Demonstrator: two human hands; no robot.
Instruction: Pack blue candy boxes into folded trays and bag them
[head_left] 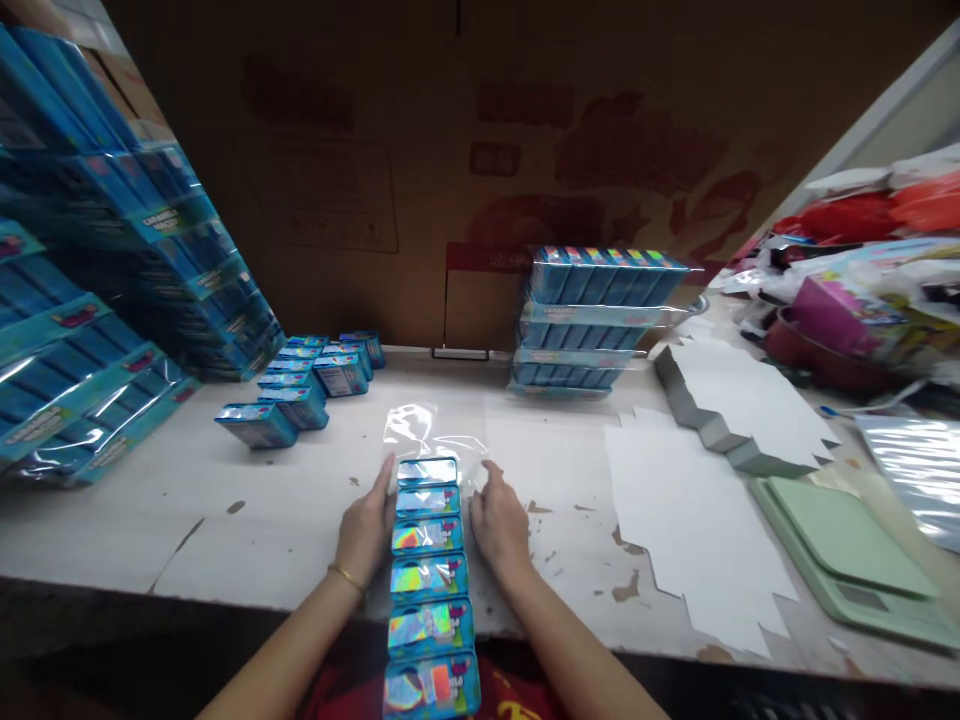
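Observation:
A row of several small blue boxes (429, 578) with shiny tops runs toward me between my hands, its near end past the table edge. A clear plastic bag (421, 428) lies flat beyond it, and the far end of the row is at its near side. My left hand (364, 532) is at the left of the row, index finger stretched forward and fingertips at the plastic. On the right, my right hand (499, 520) has its index finger forward and other fingers curled, at the bag's right edge. The fingers' undersides are hidden.
Loose blue boxes (295, 405) stand left of centre. Wrapped packs are stacked at left (199, 265) and against the cardboard carton (337, 170), as a shorter pack stack (577, 345). White card sheets (697, 520), a green scale (862, 560) and a bag-filled red bowl (817, 355) occupy the right.

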